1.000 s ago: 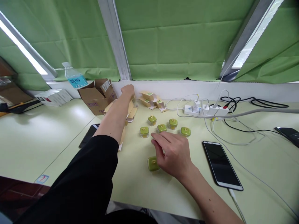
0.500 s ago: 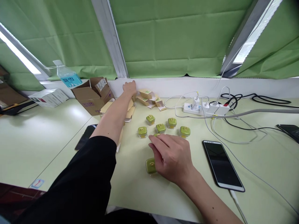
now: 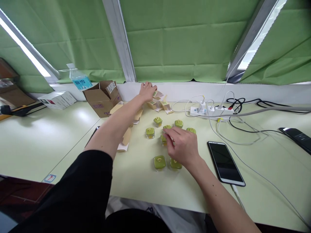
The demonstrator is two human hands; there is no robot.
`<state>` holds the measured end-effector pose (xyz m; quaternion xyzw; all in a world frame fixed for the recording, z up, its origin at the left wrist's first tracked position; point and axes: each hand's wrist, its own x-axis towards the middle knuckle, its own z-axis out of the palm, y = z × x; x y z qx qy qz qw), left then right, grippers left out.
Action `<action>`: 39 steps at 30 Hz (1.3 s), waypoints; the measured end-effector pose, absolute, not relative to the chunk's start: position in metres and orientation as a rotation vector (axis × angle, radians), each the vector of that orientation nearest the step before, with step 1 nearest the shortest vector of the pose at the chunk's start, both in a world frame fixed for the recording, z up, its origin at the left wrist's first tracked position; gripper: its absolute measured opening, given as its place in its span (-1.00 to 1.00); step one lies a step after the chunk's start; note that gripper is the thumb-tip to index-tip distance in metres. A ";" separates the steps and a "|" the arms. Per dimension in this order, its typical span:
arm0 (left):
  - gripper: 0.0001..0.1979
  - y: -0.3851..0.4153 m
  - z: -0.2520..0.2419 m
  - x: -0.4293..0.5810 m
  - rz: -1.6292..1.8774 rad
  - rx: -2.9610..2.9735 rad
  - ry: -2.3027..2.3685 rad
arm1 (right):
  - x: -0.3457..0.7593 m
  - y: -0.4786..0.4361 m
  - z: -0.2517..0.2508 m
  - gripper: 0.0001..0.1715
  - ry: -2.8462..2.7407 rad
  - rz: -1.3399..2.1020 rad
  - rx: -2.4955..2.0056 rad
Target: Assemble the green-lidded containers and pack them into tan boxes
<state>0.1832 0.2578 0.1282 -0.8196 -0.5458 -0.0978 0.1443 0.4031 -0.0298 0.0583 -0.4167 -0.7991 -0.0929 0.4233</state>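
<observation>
Several small jars with green lids stand on the pale green table (image 3: 60, 136). My right hand (image 3: 182, 145) is closed, its fingertips pinching one jar (image 3: 163, 138) in the middle of the group. Two more jars (image 3: 159, 161) (image 3: 175, 164) stand side by side just in front of that hand. Others (image 3: 150, 132) (image 3: 157, 121) (image 3: 179, 123) sit behind it. My left hand (image 3: 146, 91), arm stretched far out, curls over a pile of small tan cartons (image 3: 160, 103) by the wall and grips one with a green label (image 3: 155, 94).
An open cardboard box (image 3: 100, 98), a water bottle (image 3: 79, 79) and a white box (image 3: 57, 99) stand at the back left. Flattened cartons (image 3: 126, 139) lie under my left arm. A phone (image 3: 224, 162) lies right of the jars, with a power strip (image 3: 209, 111) and cables behind it.
My right hand let go of the front jars and moved forward onto a jar in the middle group; a second front jar now shows. My left hand shifted right onto the carton pile.
</observation>
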 end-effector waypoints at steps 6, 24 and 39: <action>-0.50 0.134 0.111 0.165 -0.743 -2.361 -1.120 | 0.413 -0.018 0.065 -0.75 -1.643 -0.047 -1.012; -0.16 0.001 0.058 0.185 -1.979 -2.461 -1.144 | 0.408 0.007 0.045 -0.13 -1.250 1.118 -0.625; -0.22 -0.006 0.034 0.196 -2.713 -2.551 -1.238 | 0.382 -0.016 0.042 -0.23 -1.498 1.063 -0.590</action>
